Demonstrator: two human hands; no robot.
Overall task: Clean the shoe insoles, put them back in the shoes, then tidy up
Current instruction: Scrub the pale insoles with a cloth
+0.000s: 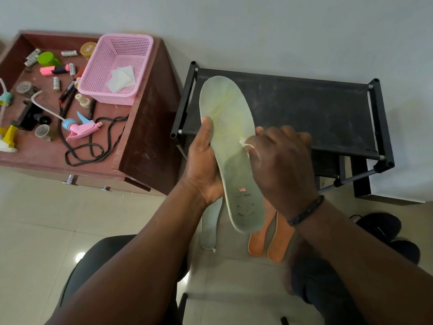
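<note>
Hands held one pale green insole [230,146] up in the air, in front of a black shoe rack [304,109]. The left hand [203,165] gripped the insole by its left edge, with the thumb on the top side and the fingers curled behind it. The right hand [281,165] had its fingers curled around a small white wipe [244,143] and pressed the wipe against the middle of the insole. A black band [305,211] sat on the right wrist.

A second pale insole [208,228] lay on the tiled floor [35,219] under the hands. Two orange insoles [269,240] lay just beside it, side by side. Dark shoes [384,228] sat on the floor to the right.

A brown cabinet [145,137] stood to the left of the rack. On top of it was a pink basket [117,66] with white wipes [120,78] inside. A pink and blue spray head [80,129] lay near the basket, next to black laces [93,146], markers and other small things.
</note>
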